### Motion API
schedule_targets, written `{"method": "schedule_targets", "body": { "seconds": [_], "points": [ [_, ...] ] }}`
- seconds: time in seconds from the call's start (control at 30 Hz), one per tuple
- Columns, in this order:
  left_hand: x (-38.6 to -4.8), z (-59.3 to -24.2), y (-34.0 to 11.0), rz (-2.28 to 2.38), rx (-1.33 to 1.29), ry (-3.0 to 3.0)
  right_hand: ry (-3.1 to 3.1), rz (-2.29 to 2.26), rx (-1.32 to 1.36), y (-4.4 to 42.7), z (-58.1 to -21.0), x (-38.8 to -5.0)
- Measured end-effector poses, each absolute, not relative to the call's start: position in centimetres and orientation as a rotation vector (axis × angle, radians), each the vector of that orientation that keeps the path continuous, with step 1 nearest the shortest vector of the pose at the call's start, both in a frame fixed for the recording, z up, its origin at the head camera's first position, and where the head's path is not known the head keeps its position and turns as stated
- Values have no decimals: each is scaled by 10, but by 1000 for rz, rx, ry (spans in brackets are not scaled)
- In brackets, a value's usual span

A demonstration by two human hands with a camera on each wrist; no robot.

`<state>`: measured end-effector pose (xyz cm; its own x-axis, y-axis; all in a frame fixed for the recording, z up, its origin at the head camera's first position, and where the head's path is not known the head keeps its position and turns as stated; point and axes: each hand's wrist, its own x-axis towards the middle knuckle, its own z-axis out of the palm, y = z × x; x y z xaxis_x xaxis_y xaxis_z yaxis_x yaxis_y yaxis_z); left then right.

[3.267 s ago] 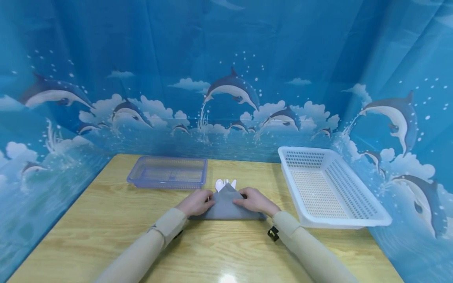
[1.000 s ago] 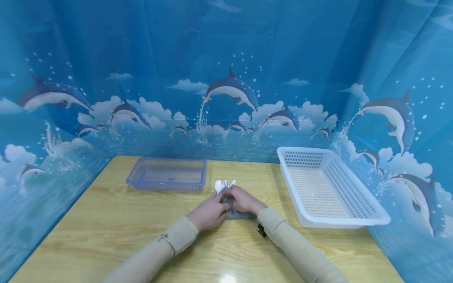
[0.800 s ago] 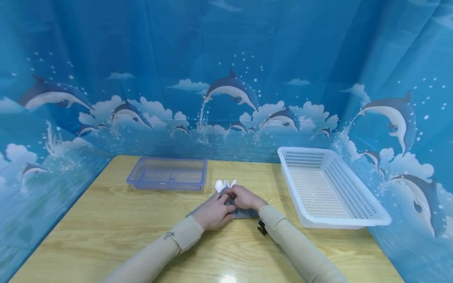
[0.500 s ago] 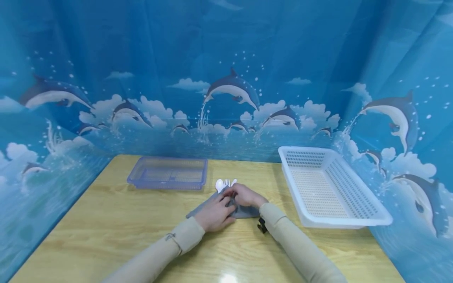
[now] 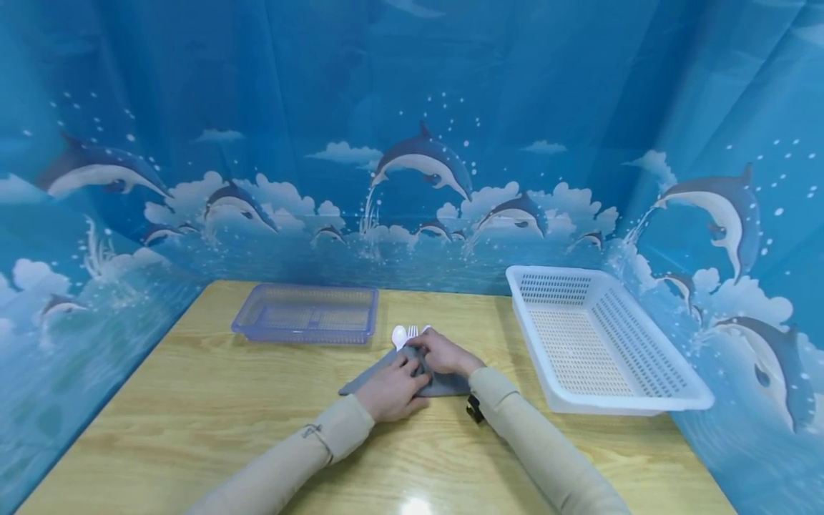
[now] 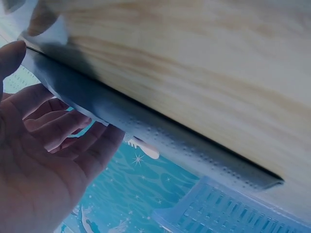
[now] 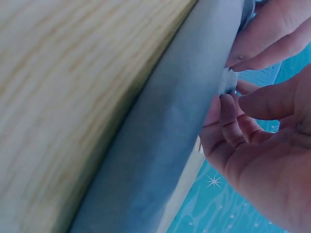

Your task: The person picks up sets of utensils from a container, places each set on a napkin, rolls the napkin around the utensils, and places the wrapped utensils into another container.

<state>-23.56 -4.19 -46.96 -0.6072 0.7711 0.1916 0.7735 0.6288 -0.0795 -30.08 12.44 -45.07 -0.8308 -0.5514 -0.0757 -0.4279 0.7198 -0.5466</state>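
A grey cloth napkin (image 5: pixel 368 375) lies folded on the table, its near edge straight. Out from under its far point stick a white spoon (image 5: pixel 399 335) and a white fork (image 5: pixel 413 331); just a tip of the white knife (image 5: pixel 426 327) shows beside my right hand. My left hand (image 5: pixel 391 392) rests on the napkin's middle, fingers spread and slightly bent. Close against it, my right hand (image 5: pixel 444 355) has curled fingers and pinches the cloth near the top point. The right wrist view shows a bit of napkin (image 7: pixel 228 81) at those fingertips. Both hands hide the fold's centre.
A purple see-through basket (image 5: pixel 306 335) stands at the back left of the wooden table (image 5: pixel 193 415). At the right is a larger white slotted basket (image 5: pixel 618 406). A blue dolphin-print curtain (image 5: pixel 412 71) encloses the back and sides.
Both hands have come together over the napkin's middle from its two sides. Over the last half second the right hand shifts slightly away from me and covers more of the knife; the left barely moves.
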Motion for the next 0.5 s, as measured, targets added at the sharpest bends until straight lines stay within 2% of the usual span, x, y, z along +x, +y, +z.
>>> {"method": "schedule_targets", "body": {
  "seconds": [0.3,0.5],
  "points": [
    [-235,-469,-45,-49,-1275,-2697,2674,-918,-628,146,-446,-297],
    [-235,-465,-46,-52,-1259,-2764,2862,-707,-527,167,-440,-285]
  ]
}}
